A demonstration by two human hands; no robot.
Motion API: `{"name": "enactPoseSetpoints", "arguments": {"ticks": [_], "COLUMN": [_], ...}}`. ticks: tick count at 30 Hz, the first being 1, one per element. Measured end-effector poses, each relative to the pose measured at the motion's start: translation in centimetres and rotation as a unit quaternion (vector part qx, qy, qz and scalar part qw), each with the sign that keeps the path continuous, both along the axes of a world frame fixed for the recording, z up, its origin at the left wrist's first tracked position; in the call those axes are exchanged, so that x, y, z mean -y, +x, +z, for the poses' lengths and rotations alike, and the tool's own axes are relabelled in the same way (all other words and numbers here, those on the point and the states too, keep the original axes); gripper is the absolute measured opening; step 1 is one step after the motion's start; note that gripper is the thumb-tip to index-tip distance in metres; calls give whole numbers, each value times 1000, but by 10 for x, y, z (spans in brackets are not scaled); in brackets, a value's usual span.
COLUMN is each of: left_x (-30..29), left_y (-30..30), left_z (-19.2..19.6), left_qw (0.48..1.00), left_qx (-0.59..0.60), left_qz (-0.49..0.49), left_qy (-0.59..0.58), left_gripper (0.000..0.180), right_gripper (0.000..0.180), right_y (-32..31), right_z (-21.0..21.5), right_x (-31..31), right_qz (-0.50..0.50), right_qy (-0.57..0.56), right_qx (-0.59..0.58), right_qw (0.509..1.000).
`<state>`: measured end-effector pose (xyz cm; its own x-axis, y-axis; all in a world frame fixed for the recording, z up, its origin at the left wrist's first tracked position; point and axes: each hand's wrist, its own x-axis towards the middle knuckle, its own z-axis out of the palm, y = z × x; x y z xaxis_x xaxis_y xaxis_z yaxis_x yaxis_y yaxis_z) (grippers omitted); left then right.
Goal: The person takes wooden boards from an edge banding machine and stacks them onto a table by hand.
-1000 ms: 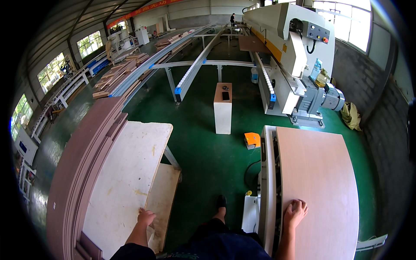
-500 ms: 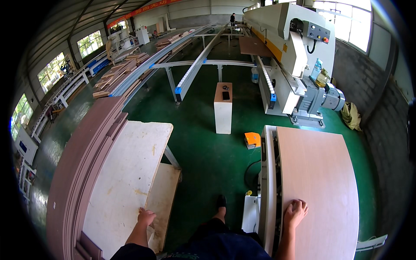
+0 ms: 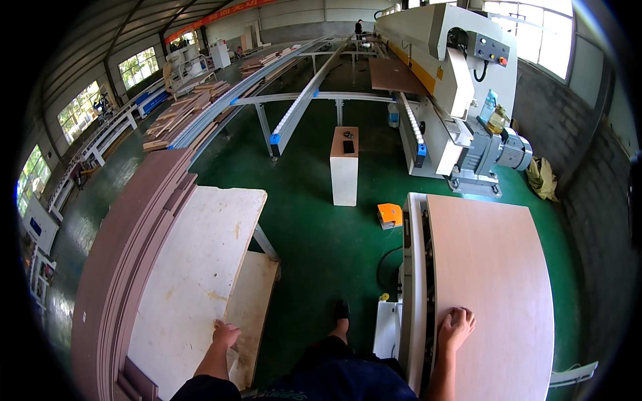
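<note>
Two bare hands rest well apart, one on each side of the person's body. The right hand (image 3: 457,326) lies on a pale wood-grain panel (image 3: 495,260), near its left long edge; its fingers are bent into a loose curl, knuckles up, and whether they pinch anything cannot be told. The panel lies flat at the person's right, beside a white rail (image 3: 417,267). The left hand (image 3: 227,334) is at the right edge of a white, stained desk (image 3: 194,260), its fingers partly curled; whether they grip that edge cannot be told. Long brown boards (image 3: 124,247) lie stacked along the desk's left side, and a lower shelf (image 3: 257,284) shows beneath its right edge. Ahead, a white stand (image 3: 344,180) with a brown top carries a dark phone (image 3: 348,146). An orange box (image 3: 390,216) sits on the green floor (image 3: 314,234) between the stand and the panel. Beyond, a large machine (image 3: 418,30) stretches away, with a brown sheet (image 3: 398,75) beside it and a person (image 3: 360,28) standing far off.
</note>
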<state>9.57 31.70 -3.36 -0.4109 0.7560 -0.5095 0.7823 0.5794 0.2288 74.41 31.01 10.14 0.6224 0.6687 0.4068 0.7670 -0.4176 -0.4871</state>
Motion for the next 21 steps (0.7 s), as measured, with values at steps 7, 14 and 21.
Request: {"name": "enactPoseSetpoints", "arguments": {"ticks": [7,14,21], "left_x": [0,3,8], "left_y": [-6,-14,15], "left_z": [-8,-22,-5], "left_qw": [1000,1000,994], "left_qx": [1,10,-78], "left_qz": [-1,-15,32], "left_qy": [-6,-14,74], "left_gripper": [50,51,39], "right_gripper": [18,20,25], "right_y": [0,2,-15], "right_z": [2,-5,-5], "right_x": [-1,0,-16], "right_qz": [-2,4,14], "right_qy": [-1,1,23], "right_qx": [-3,-13,-140], "right_qw": [1000,1000,990]}}
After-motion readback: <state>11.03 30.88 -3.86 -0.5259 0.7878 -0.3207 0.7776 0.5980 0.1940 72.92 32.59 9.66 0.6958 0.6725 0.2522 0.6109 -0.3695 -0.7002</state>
